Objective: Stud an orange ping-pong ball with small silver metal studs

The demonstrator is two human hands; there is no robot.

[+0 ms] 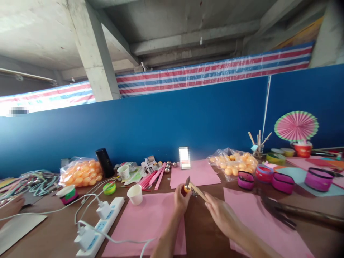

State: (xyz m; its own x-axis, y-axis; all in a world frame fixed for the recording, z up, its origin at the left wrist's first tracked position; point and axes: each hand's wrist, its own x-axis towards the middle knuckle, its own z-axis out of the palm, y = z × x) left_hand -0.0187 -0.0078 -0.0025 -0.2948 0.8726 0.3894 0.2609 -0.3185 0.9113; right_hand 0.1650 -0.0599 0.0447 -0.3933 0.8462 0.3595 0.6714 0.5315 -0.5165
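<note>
My left hand is closed around a small orange round piece, mostly hidden by the fingers. It looks like the balls in the bags, but I cannot be sure. A dark pointed tip rises above it; its kind is unclear. My right hand grips a pale wooden stick, whose far end meets the piece in my left hand. Small shiny bits show just beside that end. Both hands are above the brown table, between a left pink sheet and a right pink sheet.
A hammer lies at right near purple tape rolls. Bags of orange balls and paler balls stand at the back. A power strip with cables, a white cup and another person's hand are at left.
</note>
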